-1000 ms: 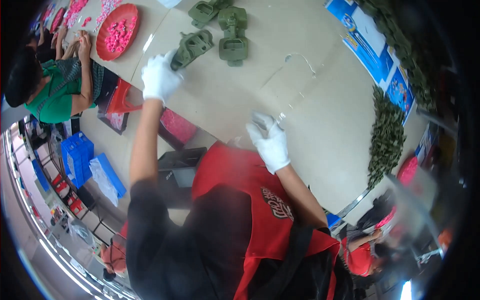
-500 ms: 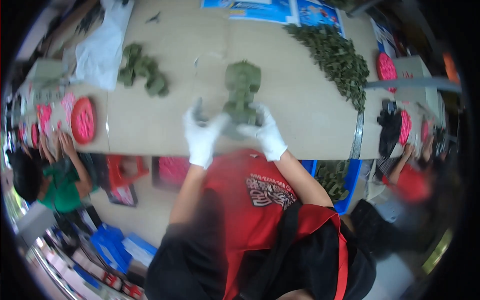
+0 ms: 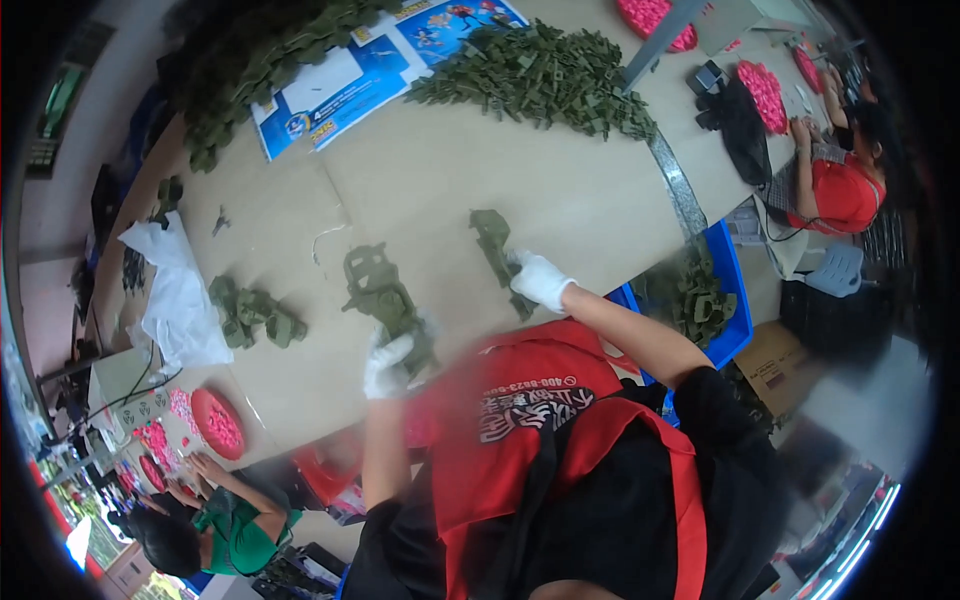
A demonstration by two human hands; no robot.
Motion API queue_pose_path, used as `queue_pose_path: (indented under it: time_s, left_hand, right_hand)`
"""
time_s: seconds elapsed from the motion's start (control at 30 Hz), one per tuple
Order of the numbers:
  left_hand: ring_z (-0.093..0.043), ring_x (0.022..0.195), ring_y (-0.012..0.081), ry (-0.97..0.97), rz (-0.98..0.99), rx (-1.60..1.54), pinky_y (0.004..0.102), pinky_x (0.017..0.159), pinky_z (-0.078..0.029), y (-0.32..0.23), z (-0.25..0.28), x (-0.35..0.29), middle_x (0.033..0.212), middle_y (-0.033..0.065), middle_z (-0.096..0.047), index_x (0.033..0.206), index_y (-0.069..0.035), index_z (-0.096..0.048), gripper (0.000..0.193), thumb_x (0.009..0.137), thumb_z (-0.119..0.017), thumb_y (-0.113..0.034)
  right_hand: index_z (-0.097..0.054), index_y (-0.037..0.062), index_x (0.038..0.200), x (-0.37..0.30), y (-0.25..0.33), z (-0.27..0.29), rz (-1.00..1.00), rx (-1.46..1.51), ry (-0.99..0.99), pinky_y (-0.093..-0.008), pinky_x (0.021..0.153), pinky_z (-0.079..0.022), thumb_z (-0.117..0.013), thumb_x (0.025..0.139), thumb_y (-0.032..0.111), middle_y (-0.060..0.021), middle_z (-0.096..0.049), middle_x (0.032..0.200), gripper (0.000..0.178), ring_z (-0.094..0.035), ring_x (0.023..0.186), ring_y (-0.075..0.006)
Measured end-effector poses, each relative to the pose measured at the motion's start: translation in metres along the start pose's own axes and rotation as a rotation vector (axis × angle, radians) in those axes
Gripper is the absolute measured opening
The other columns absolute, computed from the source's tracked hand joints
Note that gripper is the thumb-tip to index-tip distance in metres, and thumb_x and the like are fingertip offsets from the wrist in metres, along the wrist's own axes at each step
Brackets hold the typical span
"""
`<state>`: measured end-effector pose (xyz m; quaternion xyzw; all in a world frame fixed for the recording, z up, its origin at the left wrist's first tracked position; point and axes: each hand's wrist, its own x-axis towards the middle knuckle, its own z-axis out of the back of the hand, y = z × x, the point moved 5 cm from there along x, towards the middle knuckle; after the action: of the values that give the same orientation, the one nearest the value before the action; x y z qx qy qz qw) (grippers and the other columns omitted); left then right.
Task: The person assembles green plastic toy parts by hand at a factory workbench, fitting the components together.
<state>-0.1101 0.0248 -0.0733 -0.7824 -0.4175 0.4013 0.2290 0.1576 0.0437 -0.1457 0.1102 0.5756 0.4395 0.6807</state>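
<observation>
My left hand (image 3: 388,365), in a white glove, is closed around the near end of an olive-green moulded plastic part (image 3: 378,285) with square openings, shaped somewhat like a toy vehicle frame. To its right my right hand (image 3: 541,282), gloved as well, grips the edge of a second, narrower olive-green plastic part (image 3: 490,236). Both parts are over the tabletop close to my body, apart from each other. My right fingertips are partly hidden behind the glove, and blur softens the left ones.
A large heap of small green pieces (image 3: 545,75) lies at the back by blue printed sheets (image 3: 345,92). More green parts (image 3: 255,313) and a white plastic bag (image 3: 180,300) lie left. A blue crate (image 3: 738,300) stands below the table at right. Co-workers sit at both sides.
My view has tilted and shifted. My hands have moved apart; the green pieces that overlapped in front of me are now two separate parts, one in each hand.
</observation>
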Motion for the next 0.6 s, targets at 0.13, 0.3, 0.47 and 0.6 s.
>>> queue_pose_path:
  time_s: [0.13,0.3,0.47,0.6]
  left_hand:
    - [-0.061,0.107,0.0346,0.265,0.058,-0.100,0.0501,0.094,-0.051,0.014,-0.014,0.009,0.123,0.0166,-0.055,0.135,0.001,-0.041,0.094,0.065,-0.085,-0.043]
    - [-0.061,0.106,0.0331,0.052,0.134,-0.513,0.0540,0.091,-0.051,0.040,0.000,0.029,0.123,0.0133,-0.054,0.140,-0.004,-0.035,0.111,0.057,-0.083,-0.060]
    - [-0.063,0.102,0.0297,-0.205,0.121,-0.288,0.0444,0.085,-0.053,-0.009,-0.064,0.038,0.119,0.0135,-0.061,0.135,-0.008,-0.046,0.065,0.077,-0.074,-0.019]
    - [-0.064,0.099,0.0261,-0.384,0.112,-0.098,0.0390,0.085,-0.054,-0.018,-0.056,0.050,0.127,0.0144,-0.058,0.132,-0.006,-0.049,0.063,0.072,-0.069,-0.006]
  right_hand:
    - [-0.058,0.0010,0.122,0.021,0.033,0.009,0.216,-0.490,-0.150,-0.0417,0.088,-0.051,-0.061,0.081,0.037,-0.0221,-0.064,0.112,0.054,-0.065,0.098,-0.0351]
    - [-0.063,0.0082,0.115,0.122,0.110,0.124,0.232,-0.599,-0.569,-0.0450,0.084,-0.052,-0.063,0.082,0.034,-0.0190,-0.064,0.113,0.042,-0.064,0.096,-0.0378]
    - [-0.063,0.0078,0.111,0.230,0.125,0.179,0.314,-0.644,-0.734,-0.0462,0.084,-0.052,-0.061,0.086,0.026,-0.0215,-0.063,0.107,0.031,-0.064,0.096,-0.0378]
    - [-0.066,0.0074,0.103,0.235,0.102,0.159,0.208,-0.618,-0.685,-0.0454,0.086,-0.052,-0.060,0.086,0.028,-0.0225,-0.063,0.106,0.028,-0.064,0.097,-0.0378]
